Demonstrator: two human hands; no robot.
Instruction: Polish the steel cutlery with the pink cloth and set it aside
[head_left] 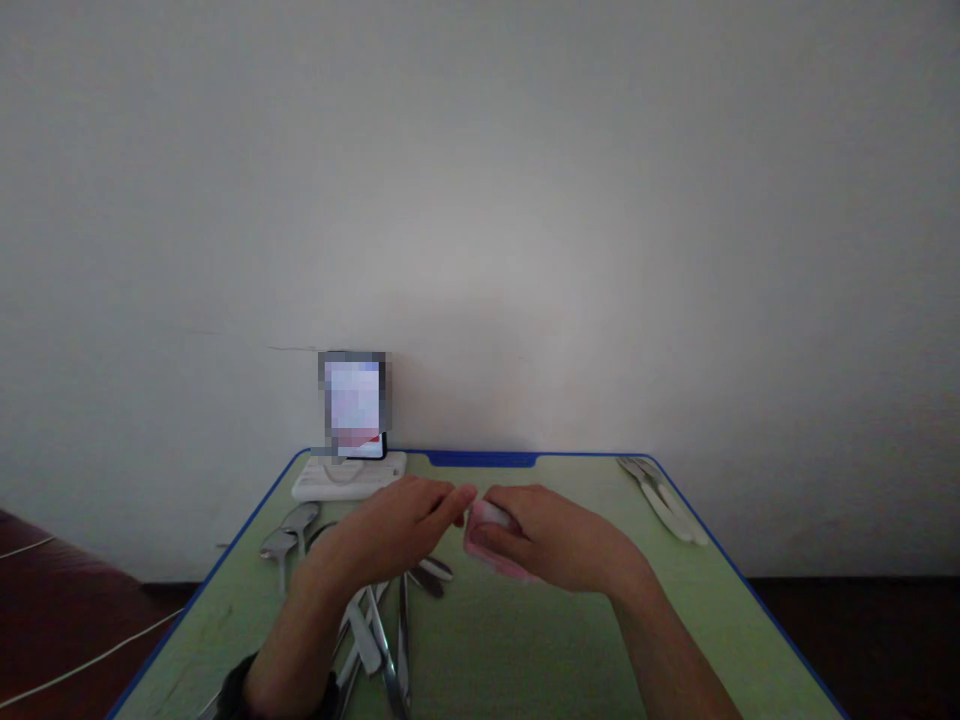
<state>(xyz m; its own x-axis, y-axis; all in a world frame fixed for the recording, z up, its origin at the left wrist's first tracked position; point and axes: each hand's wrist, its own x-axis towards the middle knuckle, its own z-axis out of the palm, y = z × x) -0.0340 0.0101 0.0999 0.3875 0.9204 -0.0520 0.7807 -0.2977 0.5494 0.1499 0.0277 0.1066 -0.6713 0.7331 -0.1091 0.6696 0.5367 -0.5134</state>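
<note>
My right hand [559, 535] is wrapped round a pink and white cloth [484, 540], its folds hanging below the fingers. Close beside it, my left hand [409, 525] has its fingers pressed together, the tips almost meeting the right hand. Whatever lies between the left fingers is hidden. Both hands are above the middle of the green table [547, 640]. Under the left forearm lies a loose pile of cutlery, with table knives [386, 650] among it, partly covered by the arm. Two spoons [289, 530] rest left of that forearm.
Forks with pale handles [664, 500] lie at the table's far right edge. A phone with a blurred screen [355, 405] stands on a white base [349, 478] at the back left. A plain wall [525, 200] rises behind the table. White cable [97, 655] runs at the left.
</note>
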